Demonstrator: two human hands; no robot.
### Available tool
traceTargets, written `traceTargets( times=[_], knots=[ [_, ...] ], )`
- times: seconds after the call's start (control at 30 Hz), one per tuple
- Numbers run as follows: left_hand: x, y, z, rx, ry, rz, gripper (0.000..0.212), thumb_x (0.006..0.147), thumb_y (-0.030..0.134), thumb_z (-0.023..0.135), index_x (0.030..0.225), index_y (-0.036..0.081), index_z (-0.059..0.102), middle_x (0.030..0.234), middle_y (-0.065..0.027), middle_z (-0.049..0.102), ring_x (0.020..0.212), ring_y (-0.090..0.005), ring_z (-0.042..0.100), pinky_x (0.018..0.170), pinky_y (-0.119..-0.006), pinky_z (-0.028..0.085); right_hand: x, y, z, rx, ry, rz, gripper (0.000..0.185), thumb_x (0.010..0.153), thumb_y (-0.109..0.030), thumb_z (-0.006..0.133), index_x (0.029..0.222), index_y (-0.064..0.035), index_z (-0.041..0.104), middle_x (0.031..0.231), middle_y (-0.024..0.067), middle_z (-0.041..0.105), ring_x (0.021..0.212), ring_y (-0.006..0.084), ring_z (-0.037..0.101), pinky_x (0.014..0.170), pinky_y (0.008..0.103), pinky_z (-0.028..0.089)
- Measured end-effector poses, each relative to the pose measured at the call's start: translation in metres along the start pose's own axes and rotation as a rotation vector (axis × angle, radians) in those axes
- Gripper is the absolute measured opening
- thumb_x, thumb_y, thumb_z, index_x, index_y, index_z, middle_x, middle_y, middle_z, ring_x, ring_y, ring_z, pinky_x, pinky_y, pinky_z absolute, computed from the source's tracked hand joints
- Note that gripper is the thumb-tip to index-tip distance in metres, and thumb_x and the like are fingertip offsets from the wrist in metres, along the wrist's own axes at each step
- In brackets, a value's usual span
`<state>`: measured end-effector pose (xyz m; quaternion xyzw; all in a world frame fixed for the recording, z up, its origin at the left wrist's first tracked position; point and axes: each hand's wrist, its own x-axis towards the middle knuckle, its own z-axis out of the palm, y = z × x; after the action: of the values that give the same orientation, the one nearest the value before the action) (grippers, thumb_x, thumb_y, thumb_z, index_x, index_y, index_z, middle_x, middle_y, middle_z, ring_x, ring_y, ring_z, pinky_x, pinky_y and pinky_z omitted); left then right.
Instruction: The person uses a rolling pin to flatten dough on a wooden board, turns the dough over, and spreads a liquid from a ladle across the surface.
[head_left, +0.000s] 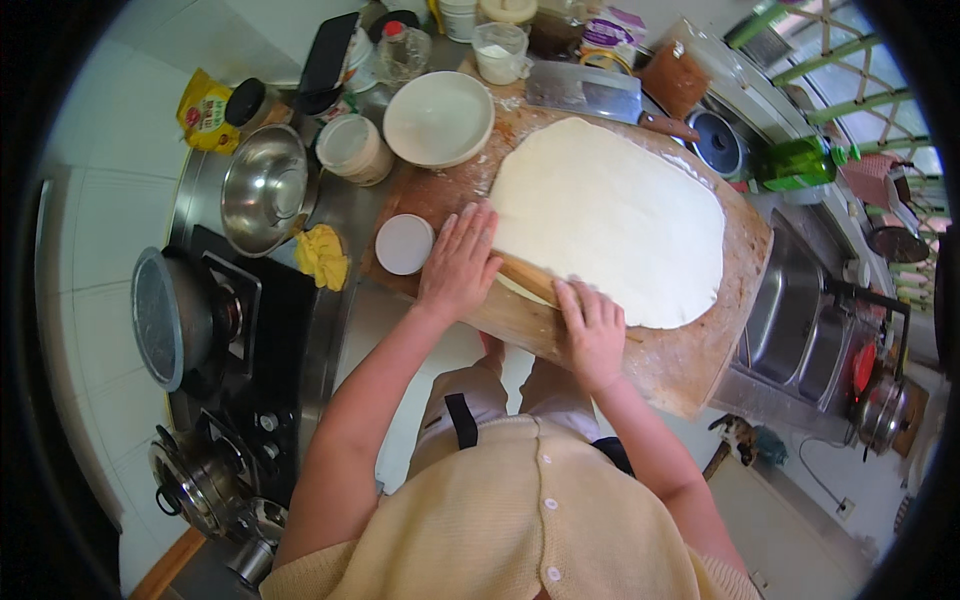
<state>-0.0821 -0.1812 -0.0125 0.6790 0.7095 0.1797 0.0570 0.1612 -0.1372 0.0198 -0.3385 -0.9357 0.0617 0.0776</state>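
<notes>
A large flat sheet of dough (607, 225) covers much of the floured wooden board (675, 375). A wooden rolling pin (529, 279) lies slantwise across the dough's near left edge. My left hand (461, 259) rests on the pin's left end, fingers stretched forward and close together. On the pin's right part lies my right hand (592, 326), its fingers bent over the wood. A strip of dough shows on the near side of the pin. Both palms face down, so their undersides are hidden.
A cleaver (585, 91) lies at the board's far edge, beside a white bowl (439, 120). Left of my left hand is a round white lid (405, 244). A steel bowl (266, 191), yellow cloth (322, 257) and stove (281, 330) are further left; a sink (780, 322) is at right.
</notes>
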Motion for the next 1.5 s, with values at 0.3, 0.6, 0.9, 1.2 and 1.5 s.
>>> traceTargets(
  times=[0.3, 0.6, 0.9, 1.2, 1.5],
  knots=[
    [-0.035, -0.047, -0.013, -0.064, 0.245, -0.495, 0.094, 0.073, 0.025, 0.078, 0.149, 0.004, 0.025, 0.145, -0.0254, 0.033, 0.133, -0.0456, 0.032, 0.110, -0.054, 0.027, 0.055, 0.022, -0.004, 0.138, 0.083, -0.028, 0.061, 0.077, -0.001, 0.055, 0.137, -0.0086, 0.049, 0.122, 0.0135, 0.054, 0.109, 0.0309, 0.053, 0.093, 0.0417, 0.041],
    [-0.007, -0.089, -0.032, 0.229, 0.436, -0.429, 0.059, 0.085, 0.025, 0.066, 0.134, -0.001, 0.046, 0.134, -0.0243, 0.047, 0.125, -0.0416, 0.044, 0.104, -0.050, 0.037, 0.111, 0.018, 0.006, 0.202, 0.115, -0.079, 0.053, 0.083, -0.014, 0.063, 0.135, -0.0138, 0.052, 0.124, 0.0113, 0.055, 0.115, 0.0306, 0.051, 0.095, 0.0425, 0.041],
    [0.061, -0.027, 0.007, -0.003, 0.209, 0.005, 0.042, 0.090, 0.022, 0.060, 0.127, 0.003, 0.055, 0.132, -0.0146, 0.053, 0.126, -0.0310, 0.046, 0.109, -0.044, 0.034, 0.120, 0.026, 0.013, 0.077, 0.091, -0.020, 0.057, 0.087, -0.043, 0.063, 0.137, -0.0174, 0.051, 0.142, 0.0141, 0.046, 0.132, 0.0358, 0.041, 0.107, 0.0493, 0.033],
    [-0.030, -0.034, -0.021, -0.065, 0.037, 0.019, 0.063, 0.083, 0.019, 0.066, 0.140, 0.005, 0.041, 0.145, -0.0123, 0.041, 0.138, -0.0327, 0.033, 0.116, -0.048, 0.023, 0.040, -0.031, 0.014, 0.010, -0.040, -0.085, 0.059, 0.088, -0.022, 0.055, 0.143, -0.0065, 0.040, 0.146, 0.0177, 0.039, 0.132, 0.0330, 0.042, 0.107, 0.0518, 0.033],
    [0.049, 0.019, -0.012, -0.084, -0.014, 0.208, 0.059, 0.089, 0.024, 0.061, 0.142, 0.008, 0.041, 0.148, -0.0121, 0.039, 0.138, -0.0300, 0.033, 0.116, -0.044, 0.024, 0.034, 0.064, -0.020, 0.198, 0.108, 0.035, 0.055, 0.077, -0.003, 0.063, 0.131, -0.0069, 0.053, 0.114, 0.0143, 0.057, 0.103, 0.0320, 0.055, 0.089, 0.0423, 0.045]
  ],
)
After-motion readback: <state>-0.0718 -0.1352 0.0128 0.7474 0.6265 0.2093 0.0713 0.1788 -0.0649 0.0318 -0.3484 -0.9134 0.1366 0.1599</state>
